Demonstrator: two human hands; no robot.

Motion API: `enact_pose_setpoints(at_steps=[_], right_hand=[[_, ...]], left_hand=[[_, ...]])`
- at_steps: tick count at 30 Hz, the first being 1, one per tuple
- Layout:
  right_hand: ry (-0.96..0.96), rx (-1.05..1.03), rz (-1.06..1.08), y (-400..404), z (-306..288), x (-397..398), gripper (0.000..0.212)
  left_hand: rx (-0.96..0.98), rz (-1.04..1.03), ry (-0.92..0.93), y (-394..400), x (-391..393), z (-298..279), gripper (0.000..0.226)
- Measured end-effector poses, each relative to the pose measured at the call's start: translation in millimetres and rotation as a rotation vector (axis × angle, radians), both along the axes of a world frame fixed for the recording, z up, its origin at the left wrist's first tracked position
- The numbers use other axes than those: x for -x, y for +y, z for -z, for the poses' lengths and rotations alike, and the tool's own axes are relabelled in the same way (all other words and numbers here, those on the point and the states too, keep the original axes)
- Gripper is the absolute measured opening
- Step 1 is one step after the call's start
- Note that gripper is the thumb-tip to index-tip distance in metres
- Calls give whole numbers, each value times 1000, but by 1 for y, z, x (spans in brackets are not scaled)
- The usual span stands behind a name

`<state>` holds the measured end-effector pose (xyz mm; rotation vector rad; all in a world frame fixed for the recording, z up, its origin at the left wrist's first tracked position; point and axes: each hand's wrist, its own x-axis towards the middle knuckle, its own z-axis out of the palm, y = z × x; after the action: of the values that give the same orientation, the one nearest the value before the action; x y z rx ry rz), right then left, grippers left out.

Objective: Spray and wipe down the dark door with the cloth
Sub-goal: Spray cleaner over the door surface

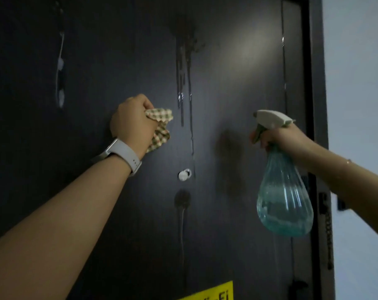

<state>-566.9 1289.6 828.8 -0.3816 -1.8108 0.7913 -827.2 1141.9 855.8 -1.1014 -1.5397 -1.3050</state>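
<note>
The dark door [227, 83] fills most of the view. Wet streaks [184, 83] run down its upper middle. My left hand [131, 124] grips a bunched checked cloth [161, 128] close to the door, just left of the streaks. A white watch sits on that wrist. My right hand [279, 135] holds a spray bottle [284, 198] by its neck, fingers round the trigger. The bottle has a white nozzle pointing left at the door and a clear teal body partly full of liquid.
A small white peephole cover [184, 174] sits on the door below the cloth. A yellow sticker [211, 292] shows at the bottom edge. The dark door frame [315, 83] and a chain latch [327, 224] stand at right, with a pale wall [361, 105] beyond.
</note>
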Motion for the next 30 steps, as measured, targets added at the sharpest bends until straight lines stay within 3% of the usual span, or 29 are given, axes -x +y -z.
enact_pose_setpoints(at_steps=[4, 7, 11, 15, 23, 30], right_hand=[[0, -23, 49, 24, -59, -19, 43], [14, -34, 65, 44, -90, -29, 47], [20, -73, 100, 61, -121, -34, 54], [54, -81, 107, 65, -138, -33, 45], [21, -104, 95, 64, -143, -34, 14], [-130, -103, 95, 63, -92, -46, 21]], left_hand=[[-59, -2, 7, 9, -1, -3, 6], [-99, 3, 27, 14, 2, 3, 10], [-117, -14, 32, 15, 3, 5, 11], [-125, -15, 36, 14, 3, 5, 8], [-135, -2, 44, 14, 2, 7, 8], [-118, 18, 82, 14, 4, 11, 17]])
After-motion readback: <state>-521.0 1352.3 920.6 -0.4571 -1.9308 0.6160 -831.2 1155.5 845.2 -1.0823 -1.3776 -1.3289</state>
